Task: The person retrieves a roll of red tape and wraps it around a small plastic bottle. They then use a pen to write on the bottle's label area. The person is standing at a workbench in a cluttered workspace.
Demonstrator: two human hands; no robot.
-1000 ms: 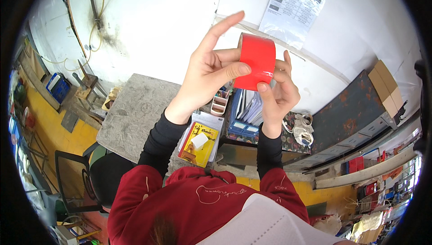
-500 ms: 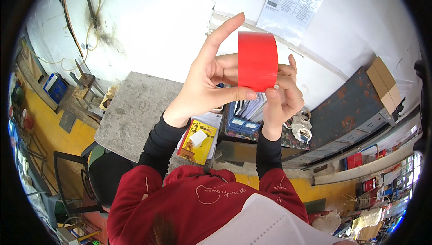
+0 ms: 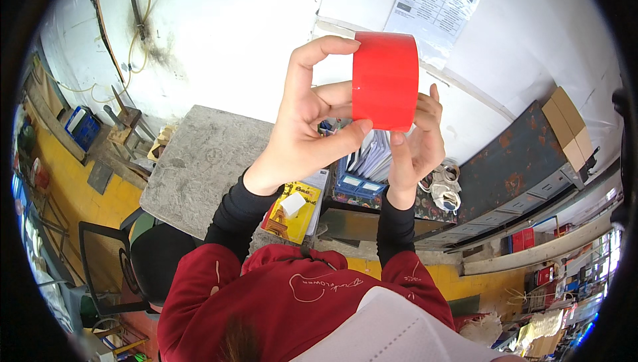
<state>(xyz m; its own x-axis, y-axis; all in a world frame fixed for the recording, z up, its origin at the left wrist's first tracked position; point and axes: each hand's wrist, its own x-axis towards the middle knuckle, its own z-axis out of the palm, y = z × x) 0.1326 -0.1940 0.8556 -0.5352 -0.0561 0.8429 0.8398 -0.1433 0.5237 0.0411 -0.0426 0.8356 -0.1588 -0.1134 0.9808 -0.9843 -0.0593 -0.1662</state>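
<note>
Both my hands hold up a wide roll of red tape (image 3: 385, 83) in front of the white wall. My left hand (image 3: 302, 113) grips its left side, with the thumb at the lower edge and the index finger bent onto the top left corner. The other left fingers pass behind the roll. At the lower right, my right hand (image 3: 419, 146) has its thumb under the roll's bottom edge, and its curled fingers are partly hidden behind the right side.
Below the hands lie a yellow book (image 3: 292, 212) and a blue file holder (image 3: 359, 182) full of papers. A grey worktop (image 3: 206, 156) extends left, with a black chair (image 3: 159, 259) beside it. White tape rolls (image 3: 445, 192) sit near a dark cabinet (image 3: 512, 156) holding a cardboard box (image 3: 567, 126).
The tape roll has risen slightly and shifted a little right, turning somewhat. My left index finger, stretched upward before, is now bent against the roll's top corner.
</note>
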